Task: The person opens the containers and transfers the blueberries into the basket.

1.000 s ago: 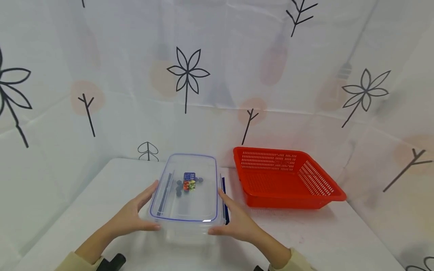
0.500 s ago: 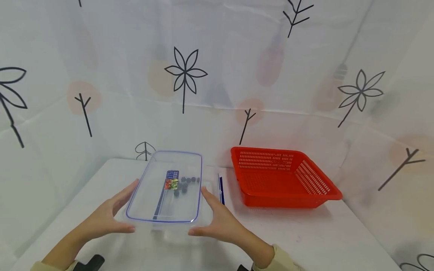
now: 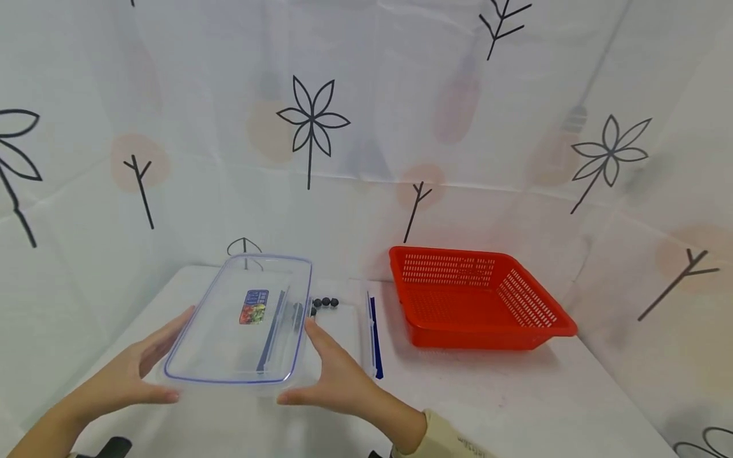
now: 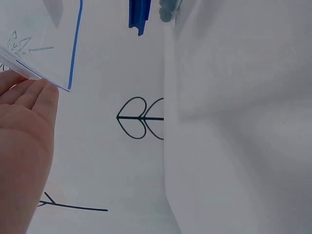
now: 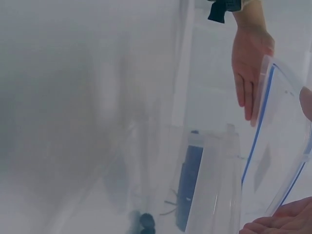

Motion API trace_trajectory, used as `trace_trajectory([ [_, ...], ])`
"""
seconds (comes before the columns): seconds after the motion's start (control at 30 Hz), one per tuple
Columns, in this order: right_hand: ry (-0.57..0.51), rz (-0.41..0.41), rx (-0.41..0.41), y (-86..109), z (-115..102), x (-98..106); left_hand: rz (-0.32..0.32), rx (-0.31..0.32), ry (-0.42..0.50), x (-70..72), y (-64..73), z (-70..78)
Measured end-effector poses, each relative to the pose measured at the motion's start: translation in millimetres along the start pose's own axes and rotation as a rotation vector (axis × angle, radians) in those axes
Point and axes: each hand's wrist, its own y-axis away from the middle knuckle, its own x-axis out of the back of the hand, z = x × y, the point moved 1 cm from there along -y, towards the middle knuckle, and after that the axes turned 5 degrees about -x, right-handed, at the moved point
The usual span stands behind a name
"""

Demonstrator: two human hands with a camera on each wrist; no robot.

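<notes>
In the head view a clear lid (image 3: 220, 346) with a blue seal and a coloured label (image 3: 254, 306) hangs between my two hands, tilted. My left hand (image 3: 123, 375) supports its left side, thumb and fingers spread. Straight fingertips (image 4: 39, 92) lie along the lid's edge in the left wrist view. My right hand (image 3: 343, 381) touches the opposite side, also spread wide. Below and to the right stands the clear plastic container (image 3: 366, 318) with blue side clips (image 3: 375, 337). Several dark, blueberry-like balls (image 3: 326, 302) show at it; the lid overlaps part of the container.
A red perforated basket (image 3: 475, 340) stands on the white table (image 3: 515, 394) at the right. Behind the table hangs a pale cloth (image 3: 355, 146) printed with plants, and its folds run up close to the back edge.
The lid has come away from above the container and moved left with both hands. The container's right clip and some of the dark balls now show uncovered. The basket stays put.
</notes>
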Motion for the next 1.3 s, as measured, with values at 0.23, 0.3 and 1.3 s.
trace_trajectory([
  [0.23,0.018,0.005,0.022,-8.4,-12,-18,0.003,0.019,-0.010,14.0,18.2,1.1],
  [0.3,0.029,0.010,0.036,-10.9,-16,-23,0.002,0.015,-0.018,18.6,22.7,1.2],
  [1.3,0.170,-0.055,-0.050,-34.1,-51,-108,-0.039,0.048,-0.077,77.1,99.6,-62.2],
])
